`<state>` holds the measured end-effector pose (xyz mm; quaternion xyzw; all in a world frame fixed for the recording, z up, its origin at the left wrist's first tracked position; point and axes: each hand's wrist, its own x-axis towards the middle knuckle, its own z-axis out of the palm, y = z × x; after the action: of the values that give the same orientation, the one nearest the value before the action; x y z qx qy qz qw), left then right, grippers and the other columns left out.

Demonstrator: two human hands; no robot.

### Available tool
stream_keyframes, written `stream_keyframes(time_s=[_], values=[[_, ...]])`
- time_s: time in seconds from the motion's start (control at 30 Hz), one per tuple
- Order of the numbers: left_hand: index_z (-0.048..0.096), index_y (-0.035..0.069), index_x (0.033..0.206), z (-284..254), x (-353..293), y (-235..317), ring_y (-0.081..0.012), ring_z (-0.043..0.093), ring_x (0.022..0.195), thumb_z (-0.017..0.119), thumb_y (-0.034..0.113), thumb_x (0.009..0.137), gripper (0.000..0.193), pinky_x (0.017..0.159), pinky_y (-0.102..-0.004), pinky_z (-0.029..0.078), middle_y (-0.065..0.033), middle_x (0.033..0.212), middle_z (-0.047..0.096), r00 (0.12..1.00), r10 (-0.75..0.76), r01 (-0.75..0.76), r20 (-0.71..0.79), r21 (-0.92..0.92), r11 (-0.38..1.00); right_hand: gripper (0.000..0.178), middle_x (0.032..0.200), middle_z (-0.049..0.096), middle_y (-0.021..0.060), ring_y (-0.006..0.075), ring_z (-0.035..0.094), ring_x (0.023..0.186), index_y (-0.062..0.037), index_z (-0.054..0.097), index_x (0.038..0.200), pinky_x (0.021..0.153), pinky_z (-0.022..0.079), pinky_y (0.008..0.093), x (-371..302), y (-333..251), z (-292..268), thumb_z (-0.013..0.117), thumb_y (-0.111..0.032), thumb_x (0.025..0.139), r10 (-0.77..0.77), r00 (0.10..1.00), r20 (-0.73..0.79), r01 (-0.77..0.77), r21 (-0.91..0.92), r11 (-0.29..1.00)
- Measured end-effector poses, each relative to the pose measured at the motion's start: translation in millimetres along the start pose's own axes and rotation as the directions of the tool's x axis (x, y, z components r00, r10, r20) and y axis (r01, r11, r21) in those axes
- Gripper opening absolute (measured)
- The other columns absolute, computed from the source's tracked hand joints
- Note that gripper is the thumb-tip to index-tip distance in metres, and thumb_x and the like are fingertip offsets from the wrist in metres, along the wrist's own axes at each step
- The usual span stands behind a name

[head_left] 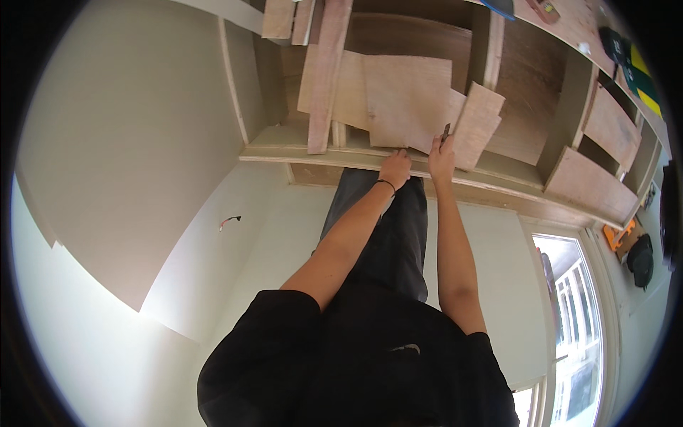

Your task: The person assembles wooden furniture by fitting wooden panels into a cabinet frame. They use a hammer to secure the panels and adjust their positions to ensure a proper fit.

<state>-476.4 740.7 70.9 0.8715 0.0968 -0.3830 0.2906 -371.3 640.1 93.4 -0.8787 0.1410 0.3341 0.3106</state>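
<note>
The squarish plywood panel is lying in the upper middle of the frame, overlapping other thin pieces across the compartments of a wooden carcass. At its lower edge, the left hand is resting by the front rail, its fingers bending close together; the view is not showing whether they are pinching the panel, so I can't tell. Just to the right in the frame, the right hand is holding a slim dark tool, its fingers wrapping around it and the tool's upper end sticking up past them.

The panel could be sliding or turning under a push, since it is seemingly sitting loose on uneven layers, with no fastener showing. Being thin and spanning a gap, it could also be bowing or cracking under hard pressure. The tool is looking too small to identify; if it is a blade, a slip could be sending it into the left hand, as the 2 hands are working so near each other. A knock could be shifting the tilted plywood strip beside the right hand.

The panel is looking flat and pale tan with a faint pinkish cast, its upper edge running nearly straight
</note>
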Motion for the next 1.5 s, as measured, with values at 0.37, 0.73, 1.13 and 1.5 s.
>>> stream_keyframes(time_s=[0.37, 0.73, 1.13, 1.5], values=[[0.061, 0.005, 0.113, 7, 3, -5, -0.0294, 0.054, 0.116, 0.081, 0.024, 0.072, 0.05, 0.095, -0.0433, 0.047, -0.0103, 0.118, 0.059, 0.999, 0.042, -0.043, 0.012, 0.057, 0.997, 0.032, 0.101, 0.066, 0.0312, 0.0519, 0.061, 0.099, -0.0039, 0.047, 0.111, 0.083, 0.045, 0.0574, 52, -60, 13, 0.046, -0.034, 0.099, -0.076, 0.996, 0.036, 0.077, -0.012, 0.997], [0.063, 0.005, 0.117, 1, 13, -10, -0.0288, 0.049, 0.128, 0.079, 0.021, 0.075, 0.047, 0.1, -0.0442, 0.045, -0.0121, 0.133, 0.055, 0.986, 0.036, -0.024, 0.162, -0.08, 0.997, 0.033, 0.099, 0.066, 0.0313, 0.0519, 0.062, 0.096, -0.0054, 0.046, 0.112, 0.082, 0.046, 0.0586, 72, -73, 22, 0.044, -0.036, 0.099, -0.084, 0.996, 0.04, 0.087, -0.057, 0.995], [0.062, 0.012, 0.109, 5, 18, -28, -0.0344, 0.048, 0.122, 0.087, 0.028, 0.065, 0.053, 0.105, -0.0456, 0.04, -0.0111, 0.122, 0.057, 0.961, -0.109, 0.18, 0.255, -0.274, 0.945, 0.033, 0.096, 0.066, 0.0322, 0.052, 0.062, 0.094, -0.0058, 0.045, 0.11, 0.083, 0.046, 0.0591, 81, -81, 17, 0.045, -0.037, 0.099, -0.069, 0.997, 0.046, 0.073, -0.094, 0.993], [0.062, 0.012, 0.095, 8, 14, -27, -0.0293, 0.053, 0.113, 0.088, 0.025, 0.065, 0.042, 0.096, -0.0442, 0.044, -0.0067, 0.112, 0.06, 0.977, -0.09, 0.142, 0.192, -0.28, 0.949, 0.033, 0.099, 0.066, 0.031, 0.0508, 0.062, 0.096, -0.0055, 0.047, 0.112, 0.084, 0.046, 0.0576, 81, -75, 9, 0.046, -0.036, 0.099, -0.043, 0.998, 0.038, 0.045, -0.065, 0.997]])
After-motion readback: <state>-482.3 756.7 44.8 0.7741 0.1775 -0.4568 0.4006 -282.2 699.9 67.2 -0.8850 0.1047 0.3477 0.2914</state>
